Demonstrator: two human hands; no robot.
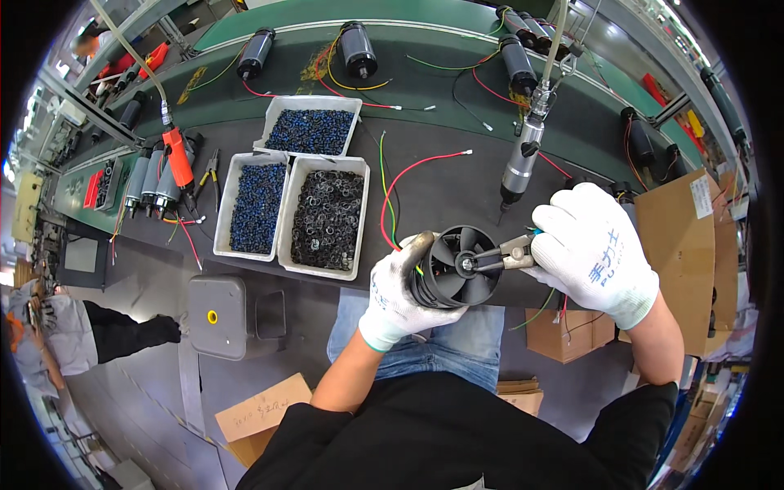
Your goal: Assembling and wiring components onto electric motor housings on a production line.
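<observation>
My gloved left hand (400,286) is wrapped round a black cylindrical motor, its end with the fan (476,287) tilted up toward me. Red, black and green-yellow wires (390,188) run from it onto the bench. My gloved right hand (592,249) grips a pair of pliers (516,252). The plier tips reach the small shaft at the middle of the fan; whether they hold a ring there is too small to tell. Beyond my left hand stands a white bin of black retaining rings (328,219), beside two bins of small blue-and-black parts (256,209) (310,131).
A silver power screwdriver (523,159) hangs just beyond my right hand, and an orange one (177,157) hangs at the left. Near it lie cutting pliers (211,173) and several grey motors (151,181). Black motors (358,51) rest on the green conveyor (441,53). Cardboard boxes (674,245) stand at the right.
</observation>
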